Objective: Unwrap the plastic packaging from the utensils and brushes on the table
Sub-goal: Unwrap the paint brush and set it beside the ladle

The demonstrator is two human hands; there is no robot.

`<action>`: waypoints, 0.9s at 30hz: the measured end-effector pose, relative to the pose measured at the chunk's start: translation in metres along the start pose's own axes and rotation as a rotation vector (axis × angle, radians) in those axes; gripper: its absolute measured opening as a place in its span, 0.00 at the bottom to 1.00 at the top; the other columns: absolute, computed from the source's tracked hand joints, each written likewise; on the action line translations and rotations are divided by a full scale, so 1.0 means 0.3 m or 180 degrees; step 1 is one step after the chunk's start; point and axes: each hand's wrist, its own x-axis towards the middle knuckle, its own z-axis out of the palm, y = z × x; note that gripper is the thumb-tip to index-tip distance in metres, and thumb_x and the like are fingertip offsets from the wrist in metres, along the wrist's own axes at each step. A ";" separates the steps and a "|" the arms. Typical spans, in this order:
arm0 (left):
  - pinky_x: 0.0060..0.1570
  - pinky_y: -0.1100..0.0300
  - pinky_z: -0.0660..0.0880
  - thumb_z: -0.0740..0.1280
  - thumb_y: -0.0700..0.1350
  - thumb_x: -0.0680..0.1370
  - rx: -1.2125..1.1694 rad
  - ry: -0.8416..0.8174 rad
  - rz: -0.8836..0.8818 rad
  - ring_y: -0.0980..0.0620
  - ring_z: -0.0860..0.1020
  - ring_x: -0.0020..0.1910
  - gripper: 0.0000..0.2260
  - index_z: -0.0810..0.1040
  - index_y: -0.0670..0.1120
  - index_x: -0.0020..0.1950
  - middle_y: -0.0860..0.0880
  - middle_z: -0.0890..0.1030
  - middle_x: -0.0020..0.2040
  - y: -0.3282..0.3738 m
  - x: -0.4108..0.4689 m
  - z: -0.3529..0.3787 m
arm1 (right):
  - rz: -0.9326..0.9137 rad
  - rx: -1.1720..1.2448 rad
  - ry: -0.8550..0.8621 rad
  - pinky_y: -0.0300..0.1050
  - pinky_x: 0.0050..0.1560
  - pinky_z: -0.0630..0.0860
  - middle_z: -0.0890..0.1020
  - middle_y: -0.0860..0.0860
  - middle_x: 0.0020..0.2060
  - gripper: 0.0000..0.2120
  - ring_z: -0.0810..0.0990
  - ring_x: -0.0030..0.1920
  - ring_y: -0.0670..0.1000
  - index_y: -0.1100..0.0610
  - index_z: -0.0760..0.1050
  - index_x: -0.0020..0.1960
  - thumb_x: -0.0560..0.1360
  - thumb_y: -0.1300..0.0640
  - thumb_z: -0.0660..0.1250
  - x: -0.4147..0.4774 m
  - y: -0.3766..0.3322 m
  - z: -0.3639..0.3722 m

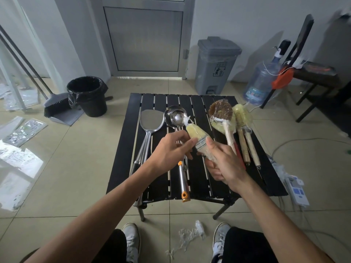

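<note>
A flat paint brush (196, 134) with pale bristles wrapped in clear plastic is held above the black slatted table (201, 177). My right hand (224, 164) grips its handle. My left hand (169, 149) pinches the plastic wrap at the bristles. On the table lie a steel spatula (149, 128), two steel ladles (173, 116), a round brown brush (221, 112) in plastic and two more wrapped long-handled brushes (243, 118). A steel handle with an orange tip (184, 185) lies under my hands.
Crumpled clear plastic (190, 236) lies on the tiled floor between my shoes. A black bin (89, 95), a dustpan with broom (60, 109), a grey pedal bin (216, 65), a water bottle (262, 82) and a power strip (298, 190) surround the table.
</note>
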 end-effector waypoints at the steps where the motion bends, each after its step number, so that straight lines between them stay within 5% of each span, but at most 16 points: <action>1: 0.39 0.59 0.79 0.67 0.49 0.84 0.0020 0.0003 0.0042 0.49 0.86 0.41 0.13 0.79 0.39 0.52 0.46 0.84 0.46 -0.001 -0.001 0.002 | 0.0011 0.0001 -0.0001 0.36 0.18 0.58 0.70 0.49 0.27 0.17 0.62 0.21 0.46 0.44 0.82 0.47 0.82 0.37 0.59 -0.001 0.000 0.005; 7: 0.39 0.59 0.78 0.69 0.45 0.84 0.0173 0.0168 0.0161 0.46 0.84 0.34 0.12 0.76 0.41 0.42 0.48 0.81 0.36 -0.009 0.000 -0.009 | 0.0051 -0.0039 -0.0015 0.35 0.20 0.58 0.70 0.49 0.26 0.19 0.62 0.21 0.46 0.46 0.83 0.50 0.81 0.35 0.60 0.001 0.009 0.008; 12: 0.41 0.43 0.83 0.69 0.45 0.83 0.0395 0.0201 0.0216 0.47 0.82 0.30 0.12 0.77 0.42 0.42 0.44 0.81 0.34 -0.004 0.003 -0.006 | 0.0088 -0.0133 0.0122 0.36 0.20 0.58 0.69 0.49 0.26 0.24 0.63 0.21 0.47 0.54 0.81 0.47 0.81 0.35 0.60 0.003 0.016 0.011; 17: 0.42 0.56 0.79 0.69 0.43 0.83 -0.0405 0.0075 0.0118 0.44 0.81 0.34 0.14 0.77 0.34 0.45 0.39 0.79 0.37 0.004 0.003 -0.008 | 0.0222 0.0175 0.0054 0.36 0.19 0.58 0.68 0.49 0.26 0.25 0.62 0.21 0.45 0.55 0.82 0.45 0.83 0.36 0.59 0.005 0.006 0.005; 21: 0.44 0.53 0.79 0.69 0.43 0.84 -0.0939 -0.0094 0.0052 0.43 0.80 0.38 0.14 0.76 0.31 0.48 0.31 0.80 0.44 -0.001 0.003 -0.014 | 0.0405 0.0604 -0.0061 0.36 0.18 0.58 0.66 0.49 0.25 0.26 0.62 0.20 0.45 0.53 0.83 0.40 0.83 0.37 0.59 0.006 -0.005 0.006; 27: 0.45 0.54 0.78 0.67 0.44 0.84 -0.1397 -0.0273 -0.0160 0.47 0.80 0.39 0.10 0.78 0.41 0.46 0.41 0.80 0.43 -0.019 0.002 -0.014 | 0.0566 0.0758 -0.0175 0.36 0.18 0.60 0.65 0.50 0.24 0.27 0.63 0.19 0.46 0.56 0.82 0.40 0.82 0.36 0.58 -0.001 -0.002 0.013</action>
